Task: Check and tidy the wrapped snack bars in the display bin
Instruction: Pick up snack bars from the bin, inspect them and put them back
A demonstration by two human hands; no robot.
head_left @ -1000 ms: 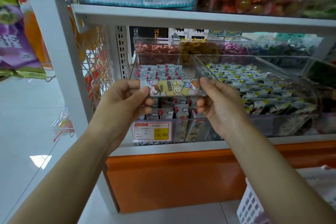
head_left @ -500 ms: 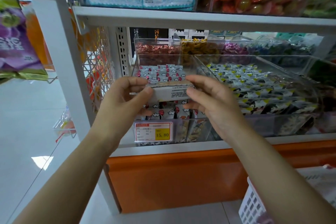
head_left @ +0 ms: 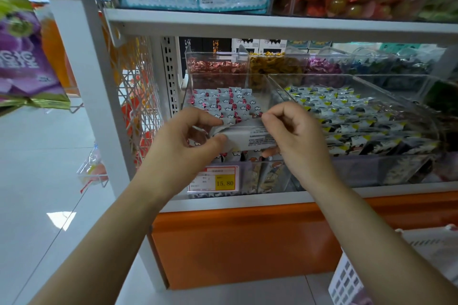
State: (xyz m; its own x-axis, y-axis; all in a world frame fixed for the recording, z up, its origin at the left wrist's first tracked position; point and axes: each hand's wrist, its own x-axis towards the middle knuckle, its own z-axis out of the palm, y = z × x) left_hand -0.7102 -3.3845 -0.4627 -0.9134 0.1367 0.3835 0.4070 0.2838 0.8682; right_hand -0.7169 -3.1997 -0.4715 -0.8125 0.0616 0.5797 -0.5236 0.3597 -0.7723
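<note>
Just above the front rows of the display bin (head_left: 269, 91), the left hand (head_left: 183, 141) and right hand (head_left: 295, 136) each pinched an end of a wrapped snack bar (head_left: 250, 136), where a slackened grip could likely have dropped it crooked onto the stock below.

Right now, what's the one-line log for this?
left hand: grips snack bar | right hand: pinches its upper edge | bar: print side up, over display bin

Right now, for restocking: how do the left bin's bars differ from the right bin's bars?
The left bin's bars have red and white cloud wrappers; right bin's bars show yellow, black and white. The left bin's bars fill a narrower bin than right bin's bars. Both fill clear bins in rows.
</note>
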